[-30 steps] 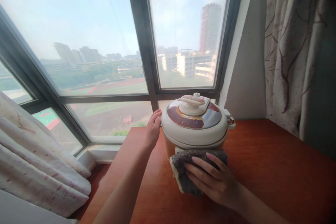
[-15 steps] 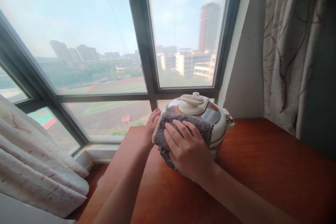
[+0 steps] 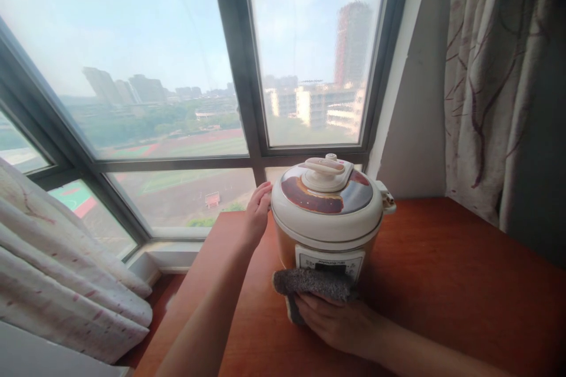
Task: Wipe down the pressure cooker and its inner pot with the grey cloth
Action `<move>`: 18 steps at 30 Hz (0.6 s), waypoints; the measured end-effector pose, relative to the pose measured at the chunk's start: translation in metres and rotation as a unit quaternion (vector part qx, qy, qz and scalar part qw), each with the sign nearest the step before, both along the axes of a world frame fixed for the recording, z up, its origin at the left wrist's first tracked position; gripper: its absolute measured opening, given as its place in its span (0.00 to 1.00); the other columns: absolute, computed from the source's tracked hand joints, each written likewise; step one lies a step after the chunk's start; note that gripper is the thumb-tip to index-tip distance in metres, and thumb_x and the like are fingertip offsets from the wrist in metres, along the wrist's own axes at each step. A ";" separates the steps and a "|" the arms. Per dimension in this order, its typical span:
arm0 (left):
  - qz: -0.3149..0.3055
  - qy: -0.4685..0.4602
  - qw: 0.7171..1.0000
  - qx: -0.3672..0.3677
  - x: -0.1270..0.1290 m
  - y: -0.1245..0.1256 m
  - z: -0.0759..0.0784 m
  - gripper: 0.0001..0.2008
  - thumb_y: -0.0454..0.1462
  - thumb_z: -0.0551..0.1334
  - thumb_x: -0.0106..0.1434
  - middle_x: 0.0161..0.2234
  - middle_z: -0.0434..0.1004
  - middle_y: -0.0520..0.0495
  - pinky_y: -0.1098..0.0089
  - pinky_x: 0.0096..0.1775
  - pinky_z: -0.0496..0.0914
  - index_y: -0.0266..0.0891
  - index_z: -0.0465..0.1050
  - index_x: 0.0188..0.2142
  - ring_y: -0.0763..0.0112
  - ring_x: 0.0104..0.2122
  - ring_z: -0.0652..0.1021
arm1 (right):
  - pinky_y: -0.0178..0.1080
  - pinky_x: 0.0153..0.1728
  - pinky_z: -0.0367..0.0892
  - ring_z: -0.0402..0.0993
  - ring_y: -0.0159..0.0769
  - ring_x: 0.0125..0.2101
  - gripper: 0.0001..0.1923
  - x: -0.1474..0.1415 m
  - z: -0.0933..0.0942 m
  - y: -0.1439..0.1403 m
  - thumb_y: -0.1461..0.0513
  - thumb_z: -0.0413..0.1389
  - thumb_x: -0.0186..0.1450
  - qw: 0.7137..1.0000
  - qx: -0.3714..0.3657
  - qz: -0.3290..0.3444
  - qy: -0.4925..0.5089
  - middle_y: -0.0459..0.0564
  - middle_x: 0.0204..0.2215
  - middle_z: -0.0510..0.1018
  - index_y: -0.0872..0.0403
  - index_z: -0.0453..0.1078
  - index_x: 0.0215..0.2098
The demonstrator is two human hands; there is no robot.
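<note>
A window (image 3: 313,35) stands at twelve o'clock; before it spreads the worktop (image 3: 446,283); on this the cooker (image 3: 327,227) sits upright; a grey cloth (image 3: 316,283) lies folded against its front at six o'clock; the right hand (image 3: 338,323), fingers bent, holds that cloth; the left hand (image 3: 257,212), half open, touches the cooker at ten o'clock, any grip unclear.

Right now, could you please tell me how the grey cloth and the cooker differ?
The cloth is grey and fuzzy, while the cooker is smooth, cream and brown. The cloth looks smaller than the cooker. The cloth is bunched in the right hand at the cooker's lower front; the cooker stands upright on the table. Both have a hand on them: the left hand is at the cooker's side.
</note>
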State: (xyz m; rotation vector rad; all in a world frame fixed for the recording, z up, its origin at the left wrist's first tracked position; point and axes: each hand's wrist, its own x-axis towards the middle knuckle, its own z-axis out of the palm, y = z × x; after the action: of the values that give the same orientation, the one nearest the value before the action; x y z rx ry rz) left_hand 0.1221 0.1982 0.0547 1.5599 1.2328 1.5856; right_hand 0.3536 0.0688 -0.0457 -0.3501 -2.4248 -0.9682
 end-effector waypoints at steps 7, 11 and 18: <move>0.003 -0.006 1.000 -0.010 0.001 0.000 -0.001 0.18 0.43 0.56 0.67 0.65 0.68 0.43 0.55 0.61 0.65 0.43 0.80 0.49 0.53 0.63 0.69 | 0.41 0.68 0.57 0.67 0.32 0.62 0.13 0.055 0.028 0.015 0.63 0.52 0.74 0.994 0.024 0.084 0.061 0.42 0.63 0.73 0.46 0.79 0.48; 0.008 -0.011 1.000 -0.006 0.002 -0.001 -0.001 0.18 0.43 0.55 0.68 0.65 0.68 0.43 0.55 0.62 0.65 0.44 0.80 0.49 0.53 0.64 0.68 | 0.49 0.70 0.53 0.67 0.34 0.61 0.17 0.070 0.046 0.018 0.67 0.50 0.73 0.989 0.005 0.041 0.143 0.39 0.60 0.76 0.45 0.79 0.47; 0.014 -0.007 1.000 -0.004 0.002 0.000 -0.002 0.17 0.43 0.56 0.67 0.64 0.69 0.42 0.53 0.63 0.63 0.43 0.80 0.49 0.53 0.63 0.69 | 0.60 0.64 0.61 0.66 0.49 0.63 0.19 0.050 0.094 0.018 0.69 0.49 0.68 0.953 -0.074 -0.016 0.294 0.57 0.54 0.79 0.55 0.72 0.54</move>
State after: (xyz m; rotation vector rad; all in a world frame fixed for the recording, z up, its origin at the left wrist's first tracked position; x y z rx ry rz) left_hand 0.1243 0.1980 0.0526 1.5293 1.2569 1.6049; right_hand 0.4032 0.0866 0.0483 -0.6318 -1.9462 -0.5826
